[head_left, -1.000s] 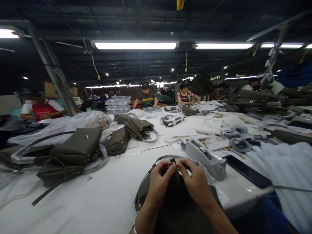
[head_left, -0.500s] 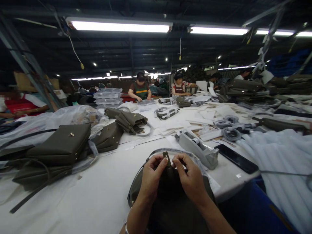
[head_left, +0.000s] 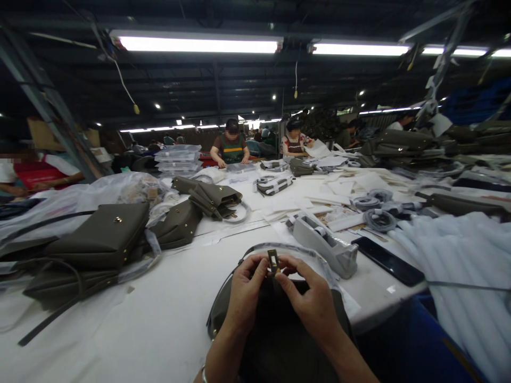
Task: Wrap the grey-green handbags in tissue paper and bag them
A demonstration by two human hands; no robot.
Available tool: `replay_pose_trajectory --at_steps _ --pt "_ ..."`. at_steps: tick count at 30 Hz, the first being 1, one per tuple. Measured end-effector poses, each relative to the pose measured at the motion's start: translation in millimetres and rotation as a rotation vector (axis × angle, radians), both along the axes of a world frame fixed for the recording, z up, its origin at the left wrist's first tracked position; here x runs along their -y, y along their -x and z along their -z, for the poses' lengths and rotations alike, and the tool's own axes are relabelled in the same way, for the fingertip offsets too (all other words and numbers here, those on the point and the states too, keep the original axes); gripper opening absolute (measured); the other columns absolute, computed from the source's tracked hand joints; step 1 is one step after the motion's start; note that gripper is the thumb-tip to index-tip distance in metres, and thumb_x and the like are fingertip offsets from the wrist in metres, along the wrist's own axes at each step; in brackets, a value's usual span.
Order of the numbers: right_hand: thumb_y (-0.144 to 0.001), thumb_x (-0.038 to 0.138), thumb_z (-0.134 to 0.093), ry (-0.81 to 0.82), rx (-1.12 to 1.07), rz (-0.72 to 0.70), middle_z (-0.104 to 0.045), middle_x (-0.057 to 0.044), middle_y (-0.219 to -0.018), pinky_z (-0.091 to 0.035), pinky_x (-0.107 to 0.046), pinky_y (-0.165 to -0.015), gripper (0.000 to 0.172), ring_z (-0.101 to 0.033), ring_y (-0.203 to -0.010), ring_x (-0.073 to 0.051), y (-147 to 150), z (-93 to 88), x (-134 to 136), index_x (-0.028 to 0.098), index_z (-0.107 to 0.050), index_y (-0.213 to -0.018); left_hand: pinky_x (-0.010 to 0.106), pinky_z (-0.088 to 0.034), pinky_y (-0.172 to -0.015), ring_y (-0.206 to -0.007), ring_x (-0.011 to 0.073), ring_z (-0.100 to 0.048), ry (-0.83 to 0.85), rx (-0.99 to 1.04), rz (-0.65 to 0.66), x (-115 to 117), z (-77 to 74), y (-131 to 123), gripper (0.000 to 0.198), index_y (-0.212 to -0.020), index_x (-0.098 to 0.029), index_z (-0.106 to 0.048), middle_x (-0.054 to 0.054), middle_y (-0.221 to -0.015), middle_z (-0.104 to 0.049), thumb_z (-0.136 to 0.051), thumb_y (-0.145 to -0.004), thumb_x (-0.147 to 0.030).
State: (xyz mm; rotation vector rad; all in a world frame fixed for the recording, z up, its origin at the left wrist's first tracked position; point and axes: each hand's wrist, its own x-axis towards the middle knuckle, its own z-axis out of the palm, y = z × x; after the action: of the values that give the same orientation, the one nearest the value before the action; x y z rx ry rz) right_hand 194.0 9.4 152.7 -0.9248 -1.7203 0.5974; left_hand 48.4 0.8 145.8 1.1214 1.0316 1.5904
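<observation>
A dark olive bag (head_left: 279, 330) sits at the near table edge, partly under my forearms. Its small strap tab (head_left: 273, 260) stands upright, with a metal-framed slot showing a pale opening. My left hand (head_left: 246, 290) pinches the tab's left side between thumb and fingertips. From the right, my right hand (head_left: 309, 295) closes thumb and fingers on the tab's lower right side. Behind both hands curves the bag's handle (head_left: 295, 247), wrapped in clear plastic.
Olive bags (head_left: 99, 234) lie at the left. A grey tape dispenser (head_left: 323, 242) and a black phone (head_left: 387, 260) are right of the bag. White foam sheets (head_left: 451, 255) are farther right. Two people work across the table.
My right hand has moved left and its fingertips now touch the tab. The tab's slot faces me more openly. Across the table, a person's white sheets have shifted.
</observation>
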Motion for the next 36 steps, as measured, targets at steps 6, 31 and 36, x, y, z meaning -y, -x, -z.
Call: replay_pose_trajectory --at_steps 6,31,36 --pt "-0.092 0.038 -0.059 0.035 0.081 0.052 -0.074 -0.006 -0.113 -0.055 -0.041 -0.094 0.039 -0.069 -0.107 -0.025 -15.6 9.7 2.1 0.025 -0.058 -0.129 0.026 -0.051 -0.081 -0.086 0.0166 -0.065 0.028 -0.040 -0.065 2.6 -3.4 4.4 0.028 -0.104 -0.021 -0.069 0.003 -0.094 -0.073 -0.065 -0.088 -0.044" --pt "-0.087 0.060 -0.060 0.669 -0.437 0.017 -0.040 -0.007 -0.156 -0.035 -0.046 -0.116 0.075 -0.034 -0.144 -0.029 -87.0 71.8 52.1 0.025 -0.040 -0.150 0.049 -0.035 -0.114 -0.127 0.0349 -0.056 0.304 -0.765 -0.204 31.5 14.5 99.8 0.049 -0.108 -0.029 -0.076 0.003 -0.123 -0.071 -0.066 -0.073 -0.063" --pt "-0.089 0.069 -0.050 0.291 -0.386 -0.360 -0.036 -0.007 -0.158 -0.042 -0.047 -0.110 0.084 -0.040 -0.142 -0.029 -40.7 -26.8 44.3 0.032 -0.018 -0.157 0.054 -0.041 -0.109 -0.122 0.0358 -0.059 0.404 -0.425 -0.187 38.2 17.5 87.8 0.053 -0.104 -0.025 -0.076 0.005 -0.117 -0.073 -0.054 -0.082 -0.068"
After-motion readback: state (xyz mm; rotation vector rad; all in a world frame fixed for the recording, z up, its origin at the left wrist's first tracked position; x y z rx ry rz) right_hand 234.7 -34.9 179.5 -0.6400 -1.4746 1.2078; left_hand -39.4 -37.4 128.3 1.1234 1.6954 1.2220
